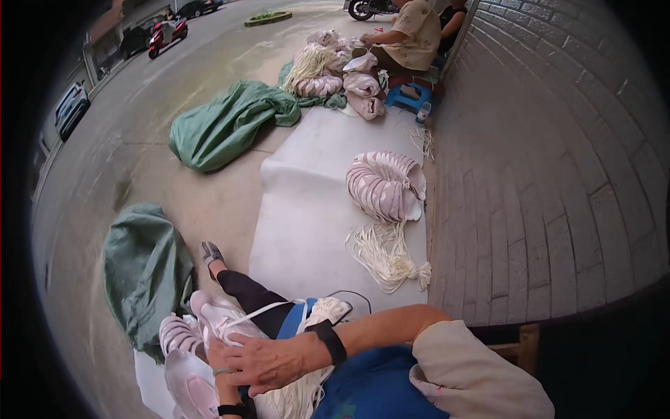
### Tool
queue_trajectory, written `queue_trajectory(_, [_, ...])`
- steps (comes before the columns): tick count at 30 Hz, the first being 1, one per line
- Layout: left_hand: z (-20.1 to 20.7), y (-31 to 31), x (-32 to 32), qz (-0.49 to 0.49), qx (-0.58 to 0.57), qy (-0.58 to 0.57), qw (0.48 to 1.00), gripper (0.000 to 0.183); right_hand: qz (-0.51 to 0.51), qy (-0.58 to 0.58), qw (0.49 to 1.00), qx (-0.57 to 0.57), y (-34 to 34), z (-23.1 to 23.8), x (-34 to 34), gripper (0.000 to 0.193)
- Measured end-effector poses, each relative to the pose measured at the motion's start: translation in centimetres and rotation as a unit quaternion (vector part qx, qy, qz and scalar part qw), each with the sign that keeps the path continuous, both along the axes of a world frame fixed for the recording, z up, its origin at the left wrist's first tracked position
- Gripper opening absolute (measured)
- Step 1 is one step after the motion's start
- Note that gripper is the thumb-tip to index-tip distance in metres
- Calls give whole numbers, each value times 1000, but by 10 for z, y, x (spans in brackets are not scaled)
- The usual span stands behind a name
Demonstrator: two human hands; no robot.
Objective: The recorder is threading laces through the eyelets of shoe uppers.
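Observation:
A pale pink shoe upper (222, 315) rests over my lap at the lower left, with a white shoelace (262, 307) running from it toward my knee. My right hand (269, 359), with a black band at its wrist, reaches across to the upper's near end. Its fingers are bent and closed; what they pinch is hidden. Beneath it my left hand (219, 362) is mostly covered, and its fingers do not show clearly. More pink uppers (187, 383) lie beside my left hand. A bundle of loose white laces (296, 397) spreads over my blue-covered lap.
A green sack (143, 272) lies at left, another green sack (227, 129) farther off. On the white sheet (300, 223) sit a curved stack of pink uppers (382, 187) and a lace bundle (391, 255). Beyond, a seated person (412, 38) works by heaped uppers. A brick wall (537, 167) borders the right.

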State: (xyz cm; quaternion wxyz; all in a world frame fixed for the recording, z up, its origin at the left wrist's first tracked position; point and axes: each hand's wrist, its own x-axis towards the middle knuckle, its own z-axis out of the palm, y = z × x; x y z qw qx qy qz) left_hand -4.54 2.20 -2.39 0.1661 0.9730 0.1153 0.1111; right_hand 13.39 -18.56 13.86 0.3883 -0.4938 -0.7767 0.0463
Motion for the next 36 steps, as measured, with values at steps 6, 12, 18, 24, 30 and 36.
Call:
queue_trajectory(6, [34, -33, 33, 234, -155, -106, 954, 25, -130, 209, 968, -49, -37, 66, 69, 90])
queue_trajectory(12, [207, -120, 72, 62, -444, -274, 851, 92, -187, 110, 973, 84, -56, 100, 62, 122])
queue_trajectory(18, [282, -101, 63, 125, -363, -370, 846, 116, -210, 269, 890, 303, -97, 161, 139, 115])
queue_trajectory(24, [260, -116, 81, 23, -276, -232, 933, 83, -138, 5, 960, 242, -29, 117, 10, 34])
queue_trajectory(30, [190, -78, 1, 232, -214, -136, 939, 38, -207, 224, 945, 121, -60, 88, 55, 25])
queue_trajectory(36, [141, -69, -42, 316, -176, 66, 930, 22, -131, 145, 969, -154, -11, -26, 20, 21])
